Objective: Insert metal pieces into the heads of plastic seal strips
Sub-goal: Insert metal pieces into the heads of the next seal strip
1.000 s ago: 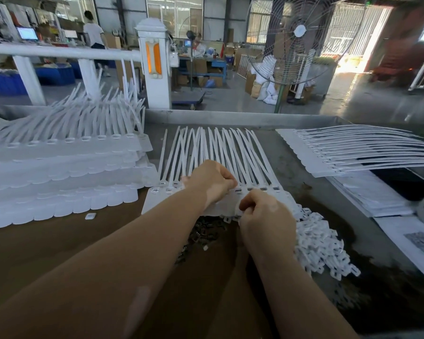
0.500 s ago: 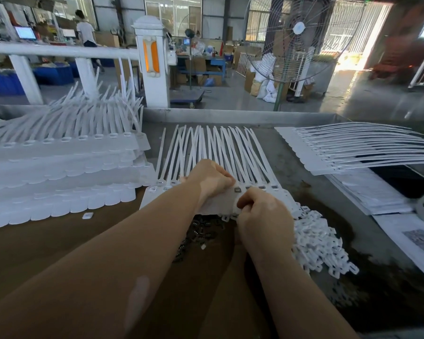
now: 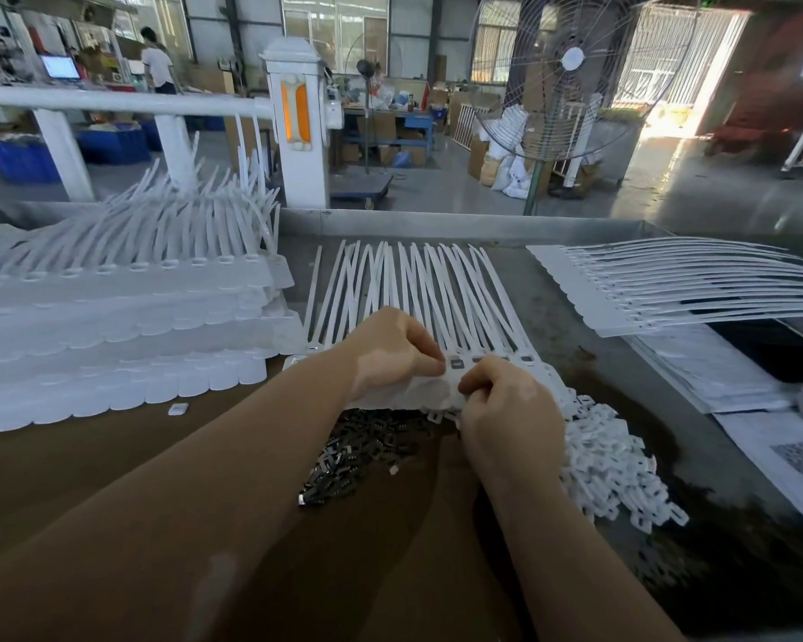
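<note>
A joined row of white plastic seal strips [image 3: 418, 289] lies in front of me, tails pointing away, heads nearest me. Several heads to the right show a dark metal piece [image 3: 456, 362] seated in them. My left hand [image 3: 392, 352] rests on the row with fingers curled, its fingertips pinching at a head; what it pinches is hidden. My right hand [image 3: 506, 400] is curled just right of it and grips the near edge of the row. A heap of dark metal pieces [image 3: 358, 449] lies below my hands, and white plastic clips [image 3: 613, 465] are piled to the right.
Stacked rows of seal strips [image 3: 121, 317] fill the left of the brown table [image 3: 66, 479]. Another stack [image 3: 668, 289] lies at the right over papers [image 3: 715, 373]. One loose white clip [image 3: 178, 409] lies left of my arm. A standing fan [image 3: 571, 71] and railing are beyond.
Both hands have stayed on the heads of the row, shifting only slightly. A metal piece now shows in the head between my two hands.
</note>
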A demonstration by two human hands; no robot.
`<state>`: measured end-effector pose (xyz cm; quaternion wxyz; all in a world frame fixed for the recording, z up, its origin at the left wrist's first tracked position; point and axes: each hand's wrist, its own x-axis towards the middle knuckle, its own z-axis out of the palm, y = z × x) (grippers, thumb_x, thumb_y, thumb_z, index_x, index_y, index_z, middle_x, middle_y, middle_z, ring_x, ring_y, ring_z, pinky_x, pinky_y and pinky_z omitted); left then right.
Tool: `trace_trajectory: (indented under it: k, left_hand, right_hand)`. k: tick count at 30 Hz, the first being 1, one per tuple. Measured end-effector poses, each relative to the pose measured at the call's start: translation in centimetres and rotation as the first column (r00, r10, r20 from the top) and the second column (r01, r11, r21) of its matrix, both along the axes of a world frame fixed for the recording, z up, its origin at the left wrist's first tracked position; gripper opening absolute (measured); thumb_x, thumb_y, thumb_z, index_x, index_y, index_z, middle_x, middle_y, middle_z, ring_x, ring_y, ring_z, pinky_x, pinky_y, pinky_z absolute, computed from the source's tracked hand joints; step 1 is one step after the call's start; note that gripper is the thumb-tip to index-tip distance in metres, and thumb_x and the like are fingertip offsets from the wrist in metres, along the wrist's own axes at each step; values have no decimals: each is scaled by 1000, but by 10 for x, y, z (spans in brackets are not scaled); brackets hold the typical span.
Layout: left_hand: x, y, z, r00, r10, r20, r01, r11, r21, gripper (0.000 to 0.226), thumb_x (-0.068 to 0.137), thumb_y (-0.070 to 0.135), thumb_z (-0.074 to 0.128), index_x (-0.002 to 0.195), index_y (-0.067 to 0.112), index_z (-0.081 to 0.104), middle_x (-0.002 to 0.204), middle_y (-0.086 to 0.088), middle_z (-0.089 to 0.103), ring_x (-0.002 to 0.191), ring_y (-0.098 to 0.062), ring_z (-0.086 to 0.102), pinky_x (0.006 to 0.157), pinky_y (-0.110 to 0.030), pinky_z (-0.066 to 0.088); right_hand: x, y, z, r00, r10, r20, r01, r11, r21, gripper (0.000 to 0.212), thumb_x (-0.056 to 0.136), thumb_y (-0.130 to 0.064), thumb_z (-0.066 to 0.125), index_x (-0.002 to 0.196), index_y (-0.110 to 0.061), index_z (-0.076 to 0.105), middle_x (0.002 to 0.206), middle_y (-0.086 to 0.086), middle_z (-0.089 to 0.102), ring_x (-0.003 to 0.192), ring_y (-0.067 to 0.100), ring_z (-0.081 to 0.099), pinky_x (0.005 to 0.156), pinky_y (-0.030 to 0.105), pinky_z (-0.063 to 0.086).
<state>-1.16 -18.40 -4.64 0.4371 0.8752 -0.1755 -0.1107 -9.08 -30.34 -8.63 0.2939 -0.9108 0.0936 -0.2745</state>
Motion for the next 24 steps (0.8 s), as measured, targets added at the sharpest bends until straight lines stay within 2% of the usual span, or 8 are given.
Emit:
trace_trajectory:
  k: [3,5,8,12,15,20,24]
  left_hand:
    - [-1,-3,-4,984,-24,174,8,996,92,26,92,8,54,103,25,70,113,8,64,92,2,55,79,-12,38]
    - [-1,-5,-8,953,-72,295,-8,966,260,38,95,4,45,117,29,65,126,3,57,108,-9,53,92,-21,40]
    - [-1,-7,-12,896,-218,388,-25,845,534,49,95,5,45,128,40,54,130,4,46,117,-17,43,102,-40,39]
    - [1,-6,-12,869,-305,390,-34,750,661,56,93,9,52,136,44,43,129,5,42,121,-17,36,104,-41,35]
    - [1,-7,-11,865,-301,401,-34,763,645,56,91,7,53,134,42,45,128,5,42,120,-17,37,104,-41,36]
    - [0,-6,-13,893,-189,408,-23,887,461,32,96,22,47,120,38,62,126,2,49,117,-18,43,103,-39,37]
    - [1,-14,-14,905,-98,413,-62,931,358,19,91,35,58,104,30,71,109,6,56,103,-13,51,94,-32,42]
  right_hand:
    - [1,0,0,1000,-4,-2,4,1000,-3,19,83,-5,47,84,-14,64,80,-1,59,75,16,47,62,27,29]
    - [1,0,0,1000,-5,-4,5,1000,-10,19,84,-5,47,85,-14,64,82,2,62,75,17,48,62,27,31]
    - [1,0,-1,1000,-8,-4,8,1000,-3,19,83,-4,47,85,-14,64,82,3,63,77,19,51,62,28,33]
    - [1,1,0,1000,-1,-4,1,1000,-2,18,84,-5,47,83,-14,63,79,3,62,74,18,50,62,30,36]
    - [1,1,1,1000,1,-2,-2,1000,-13,19,85,-5,46,83,-14,63,79,2,61,74,18,51,63,29,37]
    - [1,0,0,1000,-2,-8,2,1000,-10,19,85,-6,47,83,-14,64,80,2,62,74,18,49,62,28,33]
    - [1,1,-1,1000,-9,-4,9,1000,-7,20,84,-3,48,82,-14,64,77,1,61,73,18,50,60,28,30]
